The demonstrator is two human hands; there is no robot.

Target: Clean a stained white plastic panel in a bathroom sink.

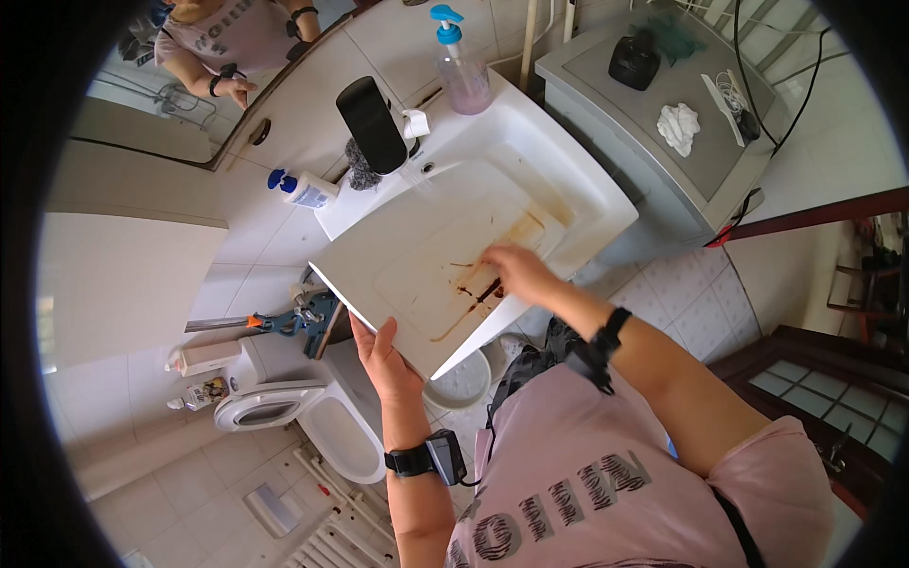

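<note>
A flat white tray or panel [398, 248], stained with brown streaks and dark residue [488, 290], lies tilted across a white washbasin [603, 192]. At its near left corner, my left hand [387, 355] grips the edge, thumb on top and fingers beneath. Over the stained part is my right hand [522, 273], fingers bent down at the surface and slightly blurred; whether it holds something small cannot be told. Water seems to run from beneath the black tap-like fixture [371, 124] onto the far edge. A grey scouring pad [362, 167] rests beside that fixture.
A blue-topped pump bottle [463, 78] stands on the basin's back rim; another pump bottle [312, 190] is at its left. On the right is a grey-topped cabinet [682, 142] with crumpled white tissue [679, 129]. Below are a toilet [341, 433] and a round basin [461, 380].
</note>
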